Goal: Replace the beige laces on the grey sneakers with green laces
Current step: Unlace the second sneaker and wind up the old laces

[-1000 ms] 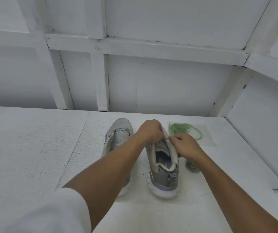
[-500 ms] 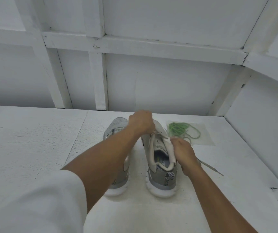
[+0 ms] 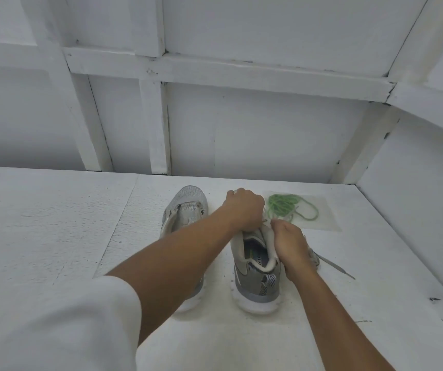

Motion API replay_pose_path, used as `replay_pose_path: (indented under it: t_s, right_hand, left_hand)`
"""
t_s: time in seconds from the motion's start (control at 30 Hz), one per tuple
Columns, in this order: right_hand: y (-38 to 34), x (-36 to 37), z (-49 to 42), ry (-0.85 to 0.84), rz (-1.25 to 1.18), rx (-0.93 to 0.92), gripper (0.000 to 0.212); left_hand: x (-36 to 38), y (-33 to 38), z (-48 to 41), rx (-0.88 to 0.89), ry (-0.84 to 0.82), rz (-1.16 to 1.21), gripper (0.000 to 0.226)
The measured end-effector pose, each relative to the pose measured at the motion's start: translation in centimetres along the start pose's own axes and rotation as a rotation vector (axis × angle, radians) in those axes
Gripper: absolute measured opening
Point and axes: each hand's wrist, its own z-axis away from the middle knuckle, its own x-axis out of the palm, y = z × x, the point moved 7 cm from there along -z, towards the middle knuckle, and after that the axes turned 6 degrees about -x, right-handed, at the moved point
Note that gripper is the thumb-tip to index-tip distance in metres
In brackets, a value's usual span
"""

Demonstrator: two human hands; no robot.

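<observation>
Left hand (image 3: 244,207) curled over sneaker (image 3: 255,285) lacing, can't tell what it pinches. Right hand (image 3: 289,243) grips its collar. Loose beige lace (image 3: 332,265) trails right; green laces (image 3: 286,206) behind.

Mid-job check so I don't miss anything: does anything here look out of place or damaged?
Nothing looks damaged. One loose beige lace trails over the table beside the right shoe, from behind the right hand. The green laces lie bunched on a clear sheet.
</observation>
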Motion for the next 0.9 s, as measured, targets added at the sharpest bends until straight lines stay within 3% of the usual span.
replay_pose_path:
  t_s: [0.1, 0.3, 0.37, 0.47, 0.63, 0.8, 0.9]
  right_hand:
    - [0.1, 0.0, 0.0, -0.002, 0.005, -0.005, 0.039]
    - [0.3, 0.1, 0.0, 0.001, -0.013, 0.012, 0.038]
    - [0.4, 0.2, -0.1, 0.003, -0.018, 0.014, 0.037]
    - [0.4, 0.3, -0.2, 0.003, -0.022, 0.01, 0.037]
    - [0.4, 0.3, -0.2, 0.002, -0.036, -0.005, 0.034]
    - [0.4, 0.3, -0.1, 0.01, -0.036, -0.004, 0.035]
    - [0.5, 0.3, -0.1, 0.006, -0.042, 0.003, 0.037]
  left_hand:
    - [-2.3, -1.6, -0.5, -0.041, 0.086, -0.03, 0.027]
    - [-7.6, -9.8, -1.3, -0.32, 0.211, -0.09, 0.032]
    - [-6.9, -9.5, -1.5, -0.293, 0.156, -0.087, 0.039]
    - [-4.9, -5.6, -1.5, -0.106, 0.082, 0.026, 0.049]
    - [-0.3, 0.6, -0.9, 0.111, -0.062, -0.041, 0.024]
    - [-2.3, -0.6, -1.3, 0.098, 0.042, -0.117, 0.02]
    - [-6.1, -4.4, -1.4, -0.054, 0.166, -0.134, 0.025]
